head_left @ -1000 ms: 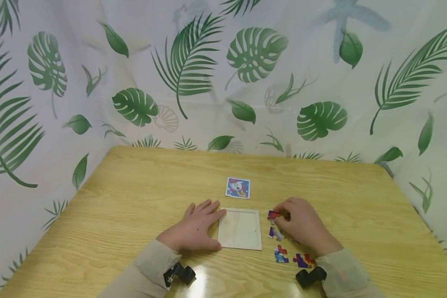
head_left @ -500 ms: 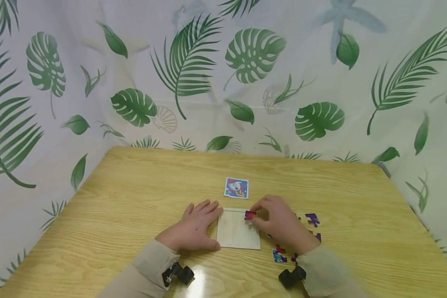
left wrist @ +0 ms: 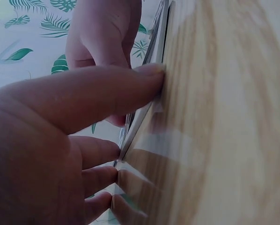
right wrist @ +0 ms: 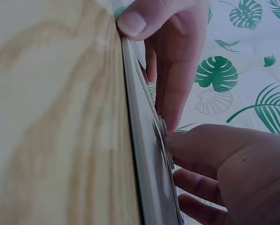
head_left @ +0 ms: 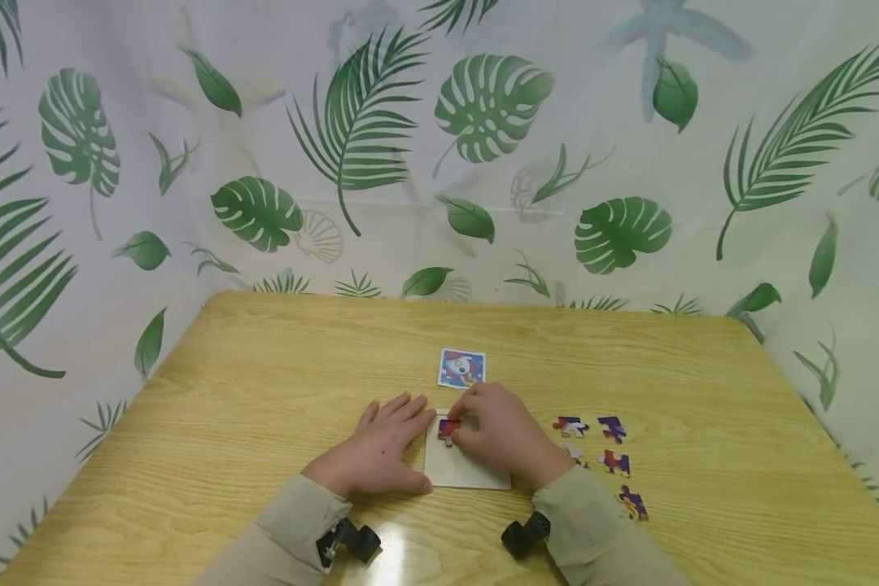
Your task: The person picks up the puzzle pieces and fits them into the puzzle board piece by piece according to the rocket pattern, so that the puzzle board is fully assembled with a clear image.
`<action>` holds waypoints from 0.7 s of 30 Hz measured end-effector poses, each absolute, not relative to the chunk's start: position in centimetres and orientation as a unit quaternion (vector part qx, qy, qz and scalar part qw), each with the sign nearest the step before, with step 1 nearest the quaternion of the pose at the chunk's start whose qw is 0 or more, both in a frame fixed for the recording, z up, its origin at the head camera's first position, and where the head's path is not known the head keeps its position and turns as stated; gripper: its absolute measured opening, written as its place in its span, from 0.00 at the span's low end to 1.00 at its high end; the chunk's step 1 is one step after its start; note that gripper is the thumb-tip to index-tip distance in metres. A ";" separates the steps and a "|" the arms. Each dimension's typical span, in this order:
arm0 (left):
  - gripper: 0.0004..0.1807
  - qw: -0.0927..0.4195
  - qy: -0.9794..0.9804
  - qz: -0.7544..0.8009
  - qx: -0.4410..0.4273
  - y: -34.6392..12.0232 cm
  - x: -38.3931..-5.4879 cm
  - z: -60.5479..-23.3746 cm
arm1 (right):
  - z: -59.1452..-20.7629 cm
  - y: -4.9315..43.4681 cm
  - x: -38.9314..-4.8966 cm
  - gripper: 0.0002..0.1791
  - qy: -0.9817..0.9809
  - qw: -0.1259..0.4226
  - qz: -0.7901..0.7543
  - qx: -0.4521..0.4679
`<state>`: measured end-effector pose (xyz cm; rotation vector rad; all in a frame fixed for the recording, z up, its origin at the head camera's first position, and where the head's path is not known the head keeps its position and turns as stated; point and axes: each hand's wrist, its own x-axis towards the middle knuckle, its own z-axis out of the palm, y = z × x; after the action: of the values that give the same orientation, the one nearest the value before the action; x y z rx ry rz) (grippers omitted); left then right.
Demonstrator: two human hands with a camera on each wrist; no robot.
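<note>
A shallow pale wooden puzzle tray (head_left: 463,472) lies flat on the table. My left hand (head_left: 381,449) is spread along its left side, fingers straight, and the thumb touches the tray's edge in the left wrist view. Over the tray's upper part, my right hand (head_left: 505,431) pinches a red and purple jigsaw piece (head_left: 448,430) between thumb and fingers. That piece is at the tray's top left corner; whether it lies fully flat inside the rim I cannot tell. The right hand covers the tray's upper right part.
Several loose jigsaw pieces (head_left: 612,429) lie on the wooden table (head_left: 300,350) right of the tray, some partly hidden by the right hand and sleeve. A small square picture card (head_left: 461,368) lies just beyond the tray. A leaf-printed curtain (head_left: 410,163) hangs behind.
My right hand has picked up the red and purple piece from the right and carried it left across the tray to its top left corner. The left hand has stayed put.
</note>
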<state>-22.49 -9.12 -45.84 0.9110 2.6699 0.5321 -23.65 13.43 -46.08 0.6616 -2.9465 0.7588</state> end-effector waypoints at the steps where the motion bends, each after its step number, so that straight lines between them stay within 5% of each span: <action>1: 0.53 0.135 0.921 0.185 0.315 -9.1 -22.5 -45.8 | -46.1 13.3 -23.7 0.03 -0.948 0.013 0.238 0.211; 10: 0.53 0.136 0.917 0.193 0.323 -9.2 -22.6 -45.9 | -46.0 13.1 -23.8 0.08 -0.956 0.021 0.203 0.210; 21: 0.53 0.149 0.915 0.199 0.318 -9.3 -22.6 -45.9 | -45.9 15.3 -22.3 0.16 -0.942 -0.032 0.220 0.253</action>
<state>-22.56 -9.29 -45.90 0.9136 2.6296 0.5730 -22.27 15.27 -45.94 0.8105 -3.0205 0.7056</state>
